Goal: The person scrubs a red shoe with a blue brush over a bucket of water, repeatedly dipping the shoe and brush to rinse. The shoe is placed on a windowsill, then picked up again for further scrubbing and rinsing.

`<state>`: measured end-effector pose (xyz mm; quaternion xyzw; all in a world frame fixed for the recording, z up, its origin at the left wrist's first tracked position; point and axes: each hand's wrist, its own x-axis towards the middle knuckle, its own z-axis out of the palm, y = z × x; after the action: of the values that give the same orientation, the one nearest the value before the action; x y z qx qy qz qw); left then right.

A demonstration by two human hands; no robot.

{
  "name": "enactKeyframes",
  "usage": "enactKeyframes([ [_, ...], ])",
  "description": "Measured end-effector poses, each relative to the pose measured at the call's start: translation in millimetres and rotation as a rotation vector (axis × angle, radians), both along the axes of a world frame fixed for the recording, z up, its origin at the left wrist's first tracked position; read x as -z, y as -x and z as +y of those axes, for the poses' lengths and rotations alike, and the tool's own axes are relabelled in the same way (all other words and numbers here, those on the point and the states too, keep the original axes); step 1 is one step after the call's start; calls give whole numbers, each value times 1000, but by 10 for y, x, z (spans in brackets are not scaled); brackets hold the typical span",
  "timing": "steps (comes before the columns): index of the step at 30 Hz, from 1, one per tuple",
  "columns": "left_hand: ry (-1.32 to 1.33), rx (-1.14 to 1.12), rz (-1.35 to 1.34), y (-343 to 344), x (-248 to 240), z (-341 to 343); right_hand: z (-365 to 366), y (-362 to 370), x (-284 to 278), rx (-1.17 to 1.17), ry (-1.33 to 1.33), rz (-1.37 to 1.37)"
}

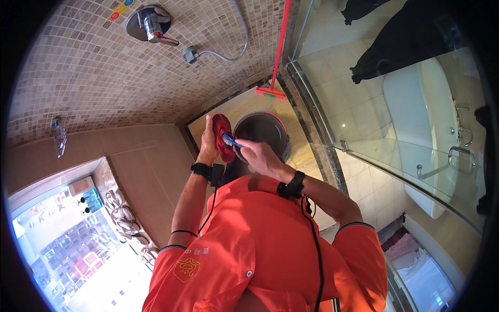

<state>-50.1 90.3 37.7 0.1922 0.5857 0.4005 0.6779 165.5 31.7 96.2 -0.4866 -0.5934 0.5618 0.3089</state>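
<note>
A dark red shoe (222, 126) is held up in my left hand (208, 141), its palm and fingers along the shoe's left side and part of the grip hidden. My right hand (261, 158) is closed round the handle of a small blue brush (229, 140). The brush's pale bristles touch the shoe near its opening. Just beyond my hands, a round dark bucket (284, 137) stands on the floor, partly covered by my right hand.
A red push broom (270, 93) leans in the far corner. To the right, a glass door (384, 169) separates off a white bathtub (418, 112). A shower valve (150, 25) juts from the tiled wall. Several pairs of sandals (123, 216) line the window ledge at left.
</note>
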Motion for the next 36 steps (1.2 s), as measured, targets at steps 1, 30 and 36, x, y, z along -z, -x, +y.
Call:
enactKeyframes([
  [1,44,-82,-172,-39,5,32,-10,25,-2,-14,-6,-33],
  [30,293,-191,-676,-2,341,192,176,701,-219,-67,-247,-760],
  [36,226,-258,-788,-46,611,-316,107,615,253,-152,-308,-684],
])
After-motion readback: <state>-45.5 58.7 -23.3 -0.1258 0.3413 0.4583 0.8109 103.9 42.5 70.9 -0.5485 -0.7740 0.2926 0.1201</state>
